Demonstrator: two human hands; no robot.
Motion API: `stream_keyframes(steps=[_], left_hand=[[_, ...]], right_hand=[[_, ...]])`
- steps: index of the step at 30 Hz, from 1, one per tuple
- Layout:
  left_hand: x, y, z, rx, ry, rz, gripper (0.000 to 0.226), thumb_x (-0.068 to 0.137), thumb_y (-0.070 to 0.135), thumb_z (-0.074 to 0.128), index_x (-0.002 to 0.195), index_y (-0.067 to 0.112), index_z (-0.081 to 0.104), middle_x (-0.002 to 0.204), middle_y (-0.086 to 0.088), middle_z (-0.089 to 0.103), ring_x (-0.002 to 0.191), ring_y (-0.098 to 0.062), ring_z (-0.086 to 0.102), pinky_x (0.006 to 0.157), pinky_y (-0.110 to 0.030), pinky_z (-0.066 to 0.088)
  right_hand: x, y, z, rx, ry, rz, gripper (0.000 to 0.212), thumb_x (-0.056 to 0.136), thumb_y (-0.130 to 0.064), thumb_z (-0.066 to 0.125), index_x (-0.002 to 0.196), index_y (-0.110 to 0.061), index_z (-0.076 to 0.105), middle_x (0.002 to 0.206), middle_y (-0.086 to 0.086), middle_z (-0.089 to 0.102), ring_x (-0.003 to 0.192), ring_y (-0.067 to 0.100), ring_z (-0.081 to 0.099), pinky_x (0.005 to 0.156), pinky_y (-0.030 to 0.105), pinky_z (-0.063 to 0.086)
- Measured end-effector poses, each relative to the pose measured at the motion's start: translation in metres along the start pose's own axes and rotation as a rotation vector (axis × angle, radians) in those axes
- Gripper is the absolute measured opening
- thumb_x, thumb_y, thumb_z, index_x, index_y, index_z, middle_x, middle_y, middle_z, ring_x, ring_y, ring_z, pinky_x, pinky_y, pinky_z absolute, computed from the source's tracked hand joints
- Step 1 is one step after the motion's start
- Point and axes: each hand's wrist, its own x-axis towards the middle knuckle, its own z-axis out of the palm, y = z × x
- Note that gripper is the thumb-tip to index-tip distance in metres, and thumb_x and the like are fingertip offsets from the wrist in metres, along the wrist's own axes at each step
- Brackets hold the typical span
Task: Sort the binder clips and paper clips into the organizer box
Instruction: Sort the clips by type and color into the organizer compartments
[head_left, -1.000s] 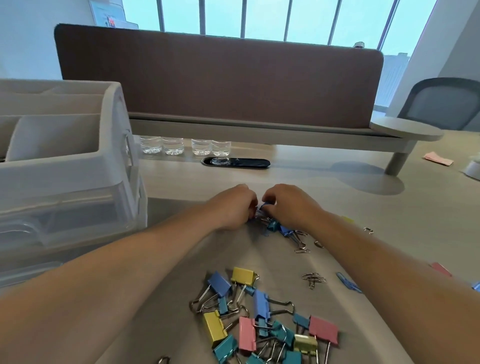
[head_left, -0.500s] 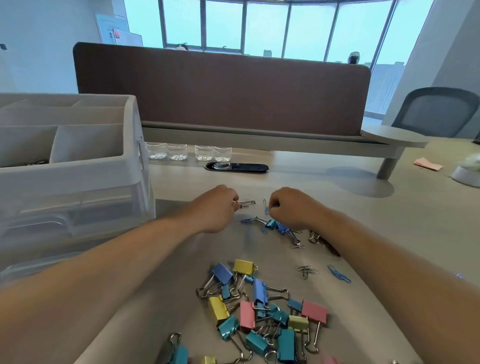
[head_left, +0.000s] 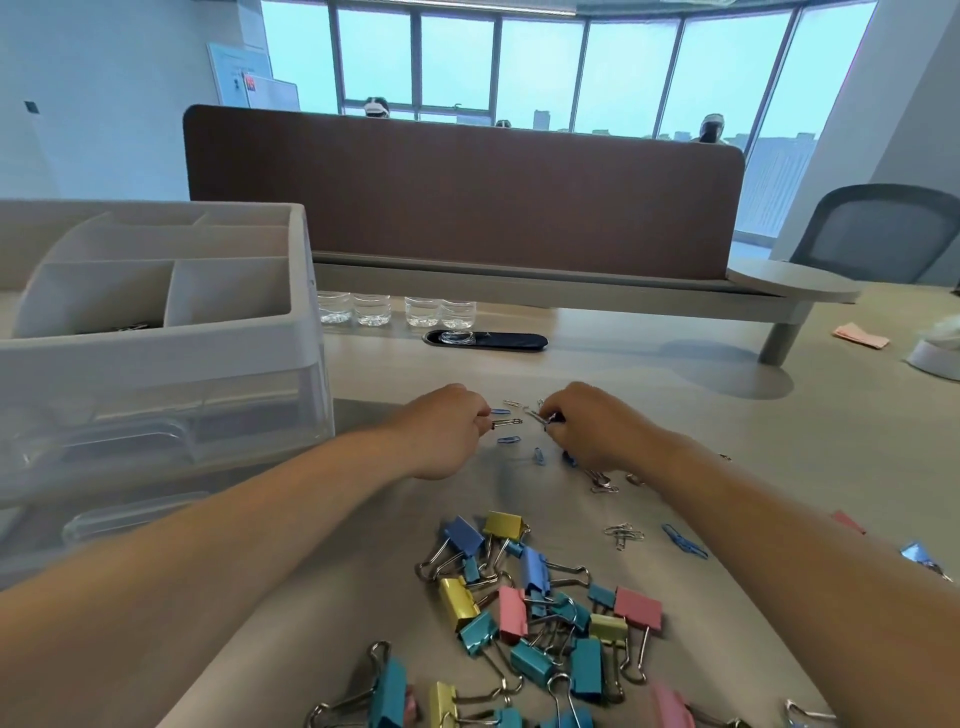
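A white organizer box (head_left: 156, 343) with open top compartments and a clear drawer stands at the left; a few clips lie in its front-left compartment. A pile of coloured binder clips (head_left: 540, 603) lies on the table near me. Loose paper clips (head_left: 509, 440) are scattered farther out, between my hands. My left hand (head_left: 447, 431) pinches a silver paper clip (head_left: 506, 423) at its fingertips. My right hand (head_left: 587, 426) is curled, pinching small clips (head_left: 540, 417) against the table. More paper clips (head_left: 623, 535) lie to the right.
A brown desk divider (head_left: 467, 192) runs across the back, with several clear cups (head_left: 395, 312) and a black cable slot (head_left: 488, 341) before it. A grey chair (head_left: 878, 234) stands at the right. Pink paper (head_left: 860, 335) and a white object (head_left: 935, 353) lie far right.
My hands, together over one clip cluster a second ago, have drawn apart. The left hand now holds a silver paper clip away from the cluster. The camera has tilted up.
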Motion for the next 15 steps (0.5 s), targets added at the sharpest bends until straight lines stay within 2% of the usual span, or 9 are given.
stream_keyframes(steps=[3,6,7,10,13,15], left_hand=[[-0.005,-0.002,0.003,-0.021,-0.037,-0.007,0.032,0.105,0.023,0.038,0.117,0.011,0.065,0.110,-0.007,0.060,0.091,-0.019,0.055,0.076,-0.030,0.043],[-0.011,-0.003,0.006,-0.029,-0.085,-0.013,0.030,0.104,0.022,0.039,0.109,0.011,0.066,0.088,0.000,0.059,0.075,-0.012,0.052,0.061,-0.026,0.038],[-0.014,-0.002,0.007,-0.023,-0.095,-0.012,0.029,0.104,0.022,0.040,0.112,0.012,0.065,0.089,0.001,0.059,0.077,-0.011,0.052,0.063,-0.025,0.039],[-0.024,0.000,0.009,0.001,-0.120,-0.011,0.031,0.103,0.021,0.040,0.125,0.015,0.061,0.115,-0.002,0.061,0.100,-0.017,0.056,0.085,-0.030,0.047],[-0.035,0.000,0.011,0.060,-0.151,-0.013,0.030,0.101,0.024,0.044,0.126,0.018,0.060,0.123,-0.003,0.058,0.105,-0.018,0.055,0.087,-0.029,0.045],[-0.042,0.001,0.012,0.105,-0.170,-0.003,0.029,0.100,0.028,0.046,0.123,0.018,0.061,0.121,-0.002,0.059,0.104,-0.018,0.056,0.087,-0.030,0.046]], right_hand=[[-0.009,-0.003,-0.009,0.132,-0.019,0.026,0.026,0.099,-0.016,0.049,0.113,-0.008,0.070,0.109,0.008,0.068,0.094,0.023,0.063,0.087,0.036,0.051],[-0.024,-0.007,-0.015,0.190,-0.066,0.021,0.023,0.098,-0.017,0.053,0.112,-0.008,0.069,0.106,0.006,0.067,0.092,0.020,0.060,0.081,0.031,0.047],[-0.029,-0.009,-0.016,0.185,-0.083,0.012,0.022,0.099,-0.019,0.053,0.112,-0.009,0.068,0.103,0.003,0.065,0.090,0.017,0.058,0.078,0.029,0.046],[-0.046,-0.019,-0.012,0.093,-0.169,-0.032,0.024,0.100,-0.029,0.053,0.113,-0.013,0.065,0.097,-0.004,0.058,0.083,0.009,0.052,0.073,0.025,0.039],[-0.062,-0.030,-0.007,-0.007,-0.260,-0.070,0.026,0.101,-0.029,0.050,0.115,-0.013,0.064,0.104,-0.001,0.061,0.093,0.013,0.056,0.082,0.027,0.043],[-0.069,-0.035,-0.005,-0.015,-0.286,-0.070,0.028,0.100,-0.029,0.051,0.118,-0.014,0.066,0.111,0.000,0.065,0.097,0.014,0.058,0.085,0.028,0.046]])
